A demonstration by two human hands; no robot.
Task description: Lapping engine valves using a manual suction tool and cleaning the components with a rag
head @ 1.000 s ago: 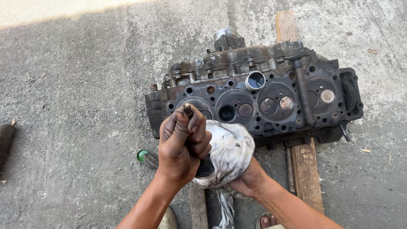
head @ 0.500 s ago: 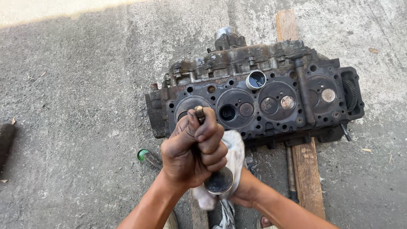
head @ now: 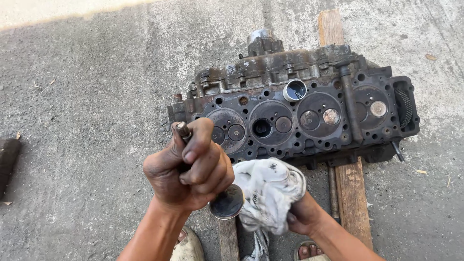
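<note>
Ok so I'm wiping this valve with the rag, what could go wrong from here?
The left hand looks oily and grips only the stem of the valve, so it could slip and drop head-first onto the concrete. The rag in the right hand is already dirty and may smear grit back onto the valve. The cylinder head lies face-up with one open port, where dirt might fall in.

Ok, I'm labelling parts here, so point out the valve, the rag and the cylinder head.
valve (head: 228,202), head view, on its dark round disc end.
rag (head: 268,188), head view, on the bunched white cloth.
cylinder head (head: 295,140), head view, on its dark flat face.
</note>
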